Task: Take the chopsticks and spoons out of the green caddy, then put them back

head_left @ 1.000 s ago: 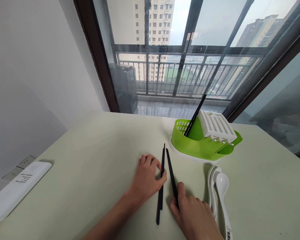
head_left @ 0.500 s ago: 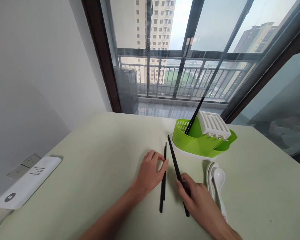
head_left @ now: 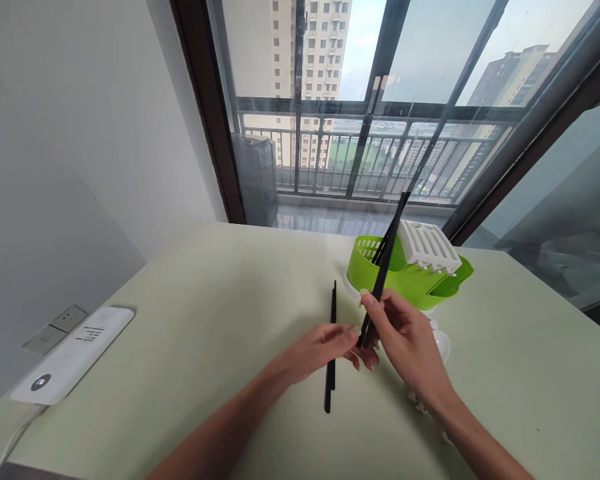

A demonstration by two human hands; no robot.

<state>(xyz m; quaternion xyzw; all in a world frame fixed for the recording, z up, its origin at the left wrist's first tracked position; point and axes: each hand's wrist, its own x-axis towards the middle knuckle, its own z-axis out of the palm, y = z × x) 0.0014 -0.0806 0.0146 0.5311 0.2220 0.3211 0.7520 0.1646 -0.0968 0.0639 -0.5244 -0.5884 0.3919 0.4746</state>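
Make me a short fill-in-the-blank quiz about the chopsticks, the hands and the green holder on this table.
1. The right hand holds one black chopstick tilted up toward the ____ holder.
2. The pair of chopsticks lying flat on the table passes under the ____ hand.
3. The rack on the holder is ____.

Missing words: green; left; white

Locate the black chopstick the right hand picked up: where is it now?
Head view, centre-right: the raised chopstick is pinched in the right hand, slanting up toward the green holder. The left hand touches its lower end, above the chopsticks on the table.
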